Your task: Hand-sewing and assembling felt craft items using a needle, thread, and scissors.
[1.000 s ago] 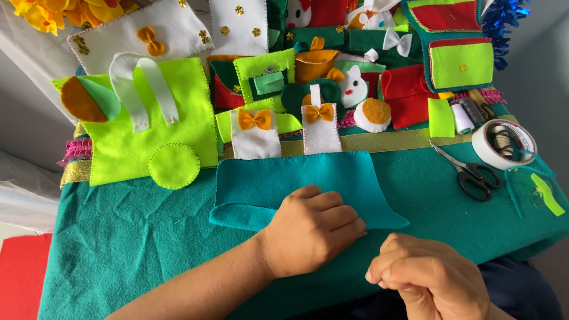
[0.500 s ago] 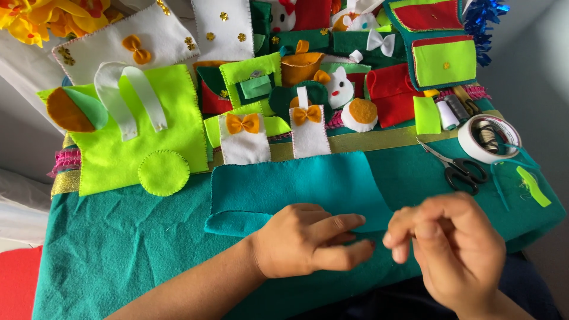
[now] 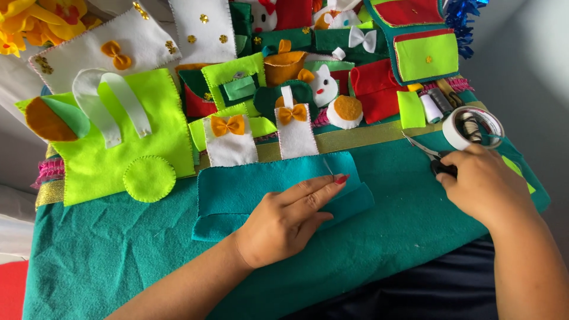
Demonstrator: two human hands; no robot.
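My left hand (image 3: 290, 216) lies flat, fingers spread, on a folded teal felt piece (image 3: 237, 189) that rests on a larger teal felt sheet (image 3: 118, 255). A thin needle (image 3: 328, 166) sticks up from the felt just beyond my index fingertip. To the right, my right hand (image 3: 483, 186) is curled over the dark handles of the scissors (image 3: 422, 148), whose blades point up and left. A white tape roll (image 3: 472, 126) sits just beyond that hand.
Felt craft pieces crowd the far side: a lime bag with white straps (image 3: 118, 136), white tabs with orange bows (image 3: 228, 139), a red pouch (image 3: 373, 89), thread spools (image 3: 431, 108). Yellow flowers (image 3: 24, 24) are at the top left and blue tinsel (image 3: 465, 18) at the top right.
My right hand has moved from in front of me, beside my left hand, out to the right onto the scissors. My left hand has flattened on the teal felt.
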